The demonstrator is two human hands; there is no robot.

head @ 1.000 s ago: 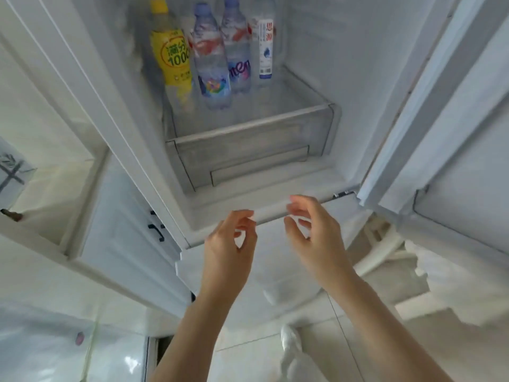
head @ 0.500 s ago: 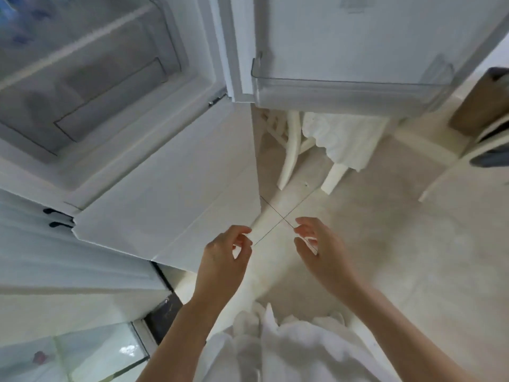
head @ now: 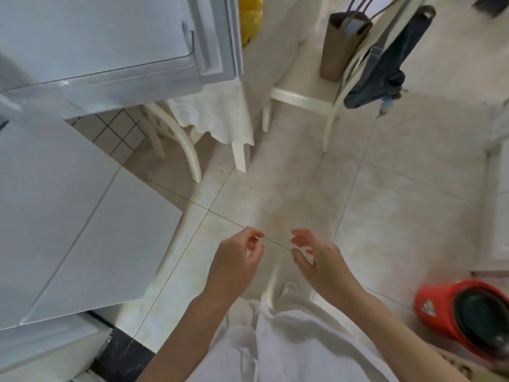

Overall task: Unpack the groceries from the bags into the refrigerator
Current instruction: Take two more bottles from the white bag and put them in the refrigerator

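My left hand (head: 237,260) and my right hand (head: 316,257) hang side by side over the tiled floor, fingers loosely curled, each holding nothing. The open refrigerator door (head: 104,42) with its clear door shelf fills the upper left, and a lower white refrigerator door (head: 68,216) stands at the left. A brown paper bag (head: 340,48) with dark handles stands upright on a white chair (head: 303,97) at the top, well beyond both hands. A yellow bag (head: 249,16) shows at the top edge behind the door. The fridge interior is out of view.
A table leg and white lace tablecloth (head: 217,117) stand right of the fridge door. Dark blue clothing (head: 385,64) hangs over the chair back. A red bucket (head: 446,307) sits on the floor at the lower right. My white garment fills the bottom centre.
The view has swung right and down, away from the fridge interior with its bottles, to the floor, chair and brown bag. Both hands stay empty and keep their pose.
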